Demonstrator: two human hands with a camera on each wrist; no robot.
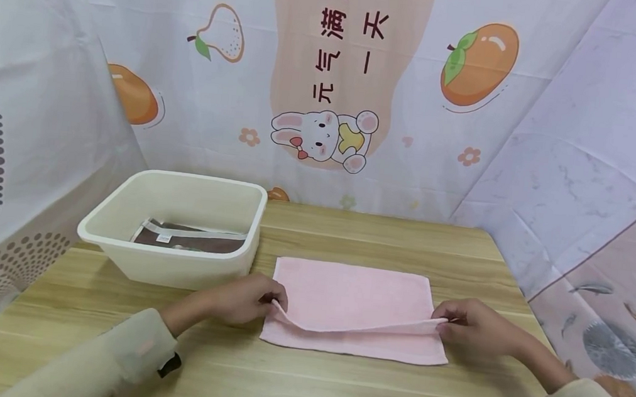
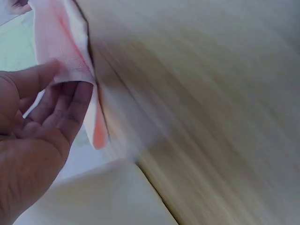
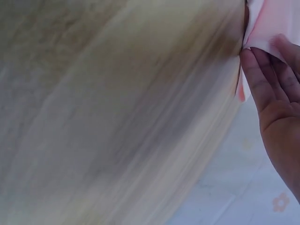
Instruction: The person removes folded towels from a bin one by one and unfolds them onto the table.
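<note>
A pink towel (image 1: 355, 290) lies on the wooden table in front of me, with one edge lifted and a lower layer showing beneath it. My left hand (image 1: 249, 300) pinches the left corner of that raised edge between thumb and fingers. At the opposite corner, my right hand (image 1: 474, 325) pinches the same edge. The raised edge sags a little between the two hands. In the left wrist view the towel (image 2: 70, 51) passes between the thumb and fingers. The right wrist view has the towel's corner (image 3: 269, 23) at the fingertips.
To the left stands a cream plastic basin (image 1: 175, 268) holding a dark brown folded item (image 1: 200, 243) with a white strip and a tag. The wooden table (image 1: 335, 389) runs back to a printed curtain (image 1: 198, 137); more curtain hangs at both sides.
</note>
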